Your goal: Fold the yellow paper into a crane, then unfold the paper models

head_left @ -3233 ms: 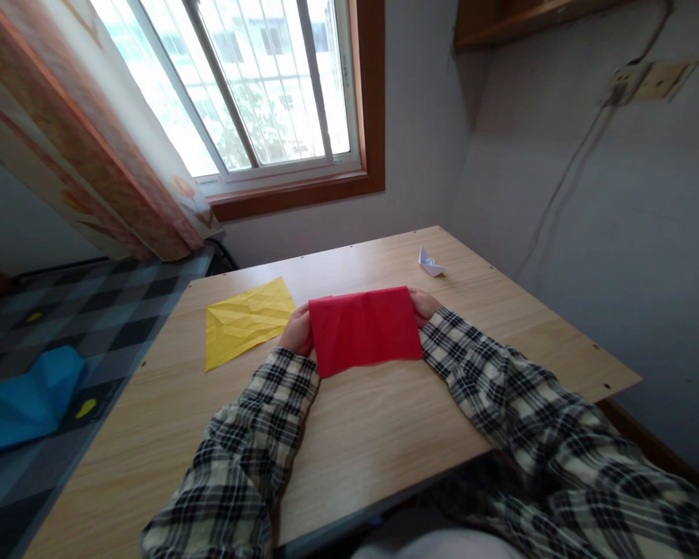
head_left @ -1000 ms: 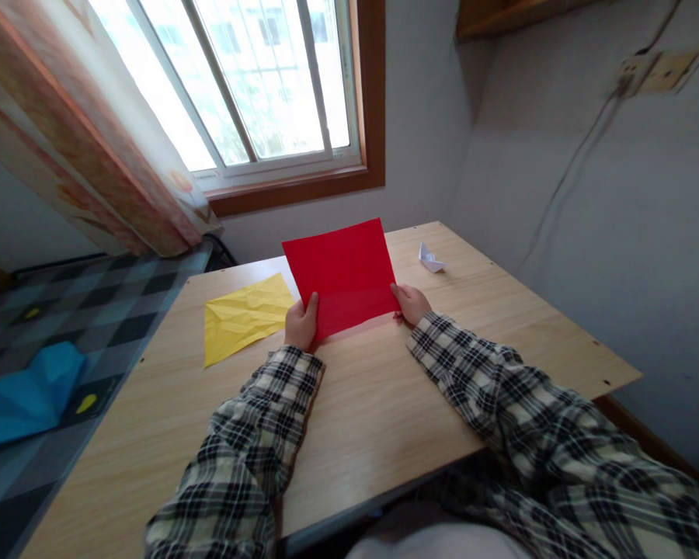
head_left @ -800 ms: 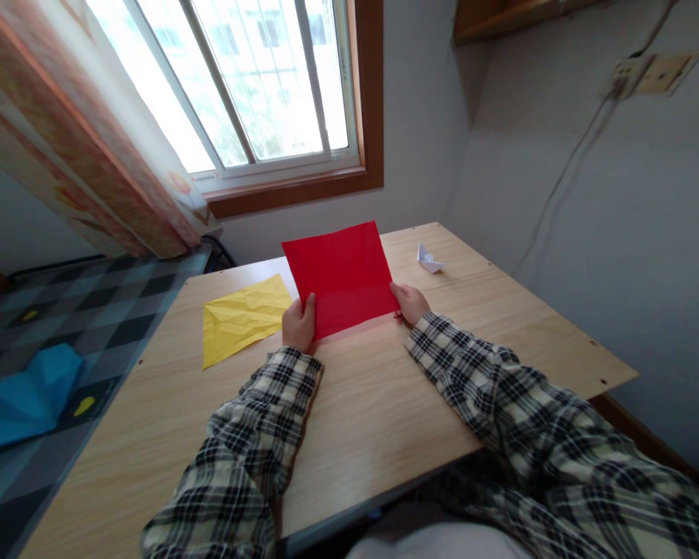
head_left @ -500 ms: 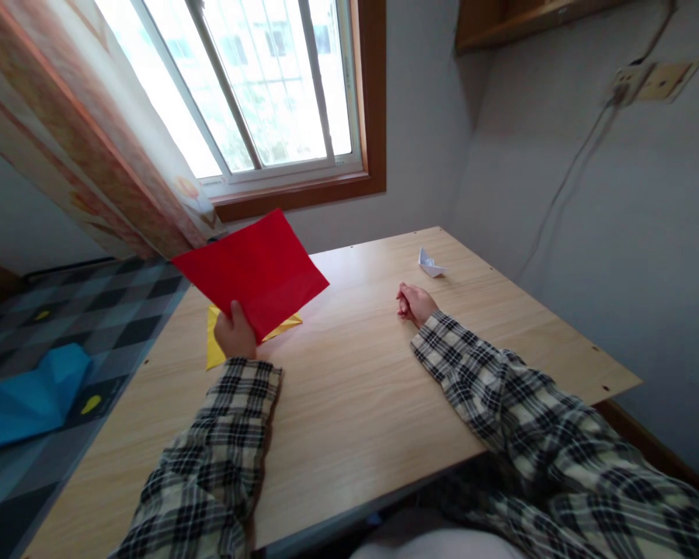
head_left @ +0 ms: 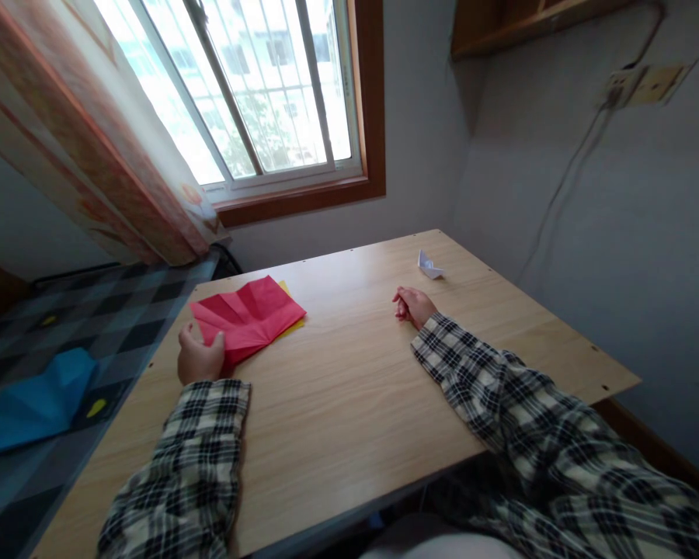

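Observation:
A creased red sheet of paper (head_left: pixel 256 310) lies on the left of the table, on top of a yellow sheet of paper (head_left: pixel 294 326) that shows only at its right edge. My left hand (head_left: pixel 201 359) is at the red sheet's near left corner, thumb over its edge and fingers apart from the thumb; it does not appear to pinch the sheet. On the table to the right rests my right hand (head_left: pixel 415 305), its fingers curled in and nothing visible in them. A small white paper boat (head_left: pixel 429 265) stands just beyond it.
The wooden table (head_left: pixel 349 404) reaches toward the window wall. At left, a blue folded paper (head_left: pixel 43 400) lies on a checked cloth (head_left: pixel 133 303). A curtain (head_left: pixel 122 140) hangs beside the window, and a cable (head_left: pixel 565 186) runs down the right wall.
My left hand has come down and left, and the red sheet, held up before, now lies over the yellow one. The right hand has hardly moved.

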{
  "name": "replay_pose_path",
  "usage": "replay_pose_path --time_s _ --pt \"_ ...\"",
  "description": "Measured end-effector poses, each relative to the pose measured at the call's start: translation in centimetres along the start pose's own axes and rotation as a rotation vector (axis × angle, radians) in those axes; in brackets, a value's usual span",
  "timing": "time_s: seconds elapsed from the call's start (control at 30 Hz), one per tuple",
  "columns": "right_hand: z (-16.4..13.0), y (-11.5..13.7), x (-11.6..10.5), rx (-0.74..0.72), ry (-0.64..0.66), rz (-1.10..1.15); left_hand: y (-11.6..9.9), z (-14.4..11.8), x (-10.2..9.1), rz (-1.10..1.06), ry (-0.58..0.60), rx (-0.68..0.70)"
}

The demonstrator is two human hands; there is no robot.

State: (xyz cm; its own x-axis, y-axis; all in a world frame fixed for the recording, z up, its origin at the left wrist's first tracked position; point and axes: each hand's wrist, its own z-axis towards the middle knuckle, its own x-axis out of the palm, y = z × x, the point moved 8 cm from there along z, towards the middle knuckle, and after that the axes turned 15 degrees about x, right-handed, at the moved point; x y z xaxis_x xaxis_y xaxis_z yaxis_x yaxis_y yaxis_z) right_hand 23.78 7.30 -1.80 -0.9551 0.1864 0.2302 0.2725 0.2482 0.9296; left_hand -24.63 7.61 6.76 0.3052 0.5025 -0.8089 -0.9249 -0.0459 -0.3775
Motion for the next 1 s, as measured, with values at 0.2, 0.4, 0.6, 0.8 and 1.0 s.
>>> replay_pose_path --time_s 0.2,0.4,0.6,0.8,1.0 --pt "-0.6 2.2 -1.5 -0.280 -0.223 -0.319 -1.1 -0.7 -1.0 0.139 0.002 0.031" --pt "-1.8 6.6 -6.0 -0.716 -0.701 -0.670 -8.1 -1.8 -2.1 0.151 -0.234 0.531" --pt "-0.5 6.5 -11.2 -0.634 -0.977 -0.787 -17.3 -7.7 2.7 -0.046 -0.099 0.990" --pt "1.7 5.8 -12.0 -0.499 -0.953 -0.865 -23.4 -12.4 4.9 -0.315 0.057 1.188" --pt "3.2 5.6 -12.6 -0.391 -0.913 -0.895 -25.6 -12.7 5.9 -0.489 0.145 1.116"
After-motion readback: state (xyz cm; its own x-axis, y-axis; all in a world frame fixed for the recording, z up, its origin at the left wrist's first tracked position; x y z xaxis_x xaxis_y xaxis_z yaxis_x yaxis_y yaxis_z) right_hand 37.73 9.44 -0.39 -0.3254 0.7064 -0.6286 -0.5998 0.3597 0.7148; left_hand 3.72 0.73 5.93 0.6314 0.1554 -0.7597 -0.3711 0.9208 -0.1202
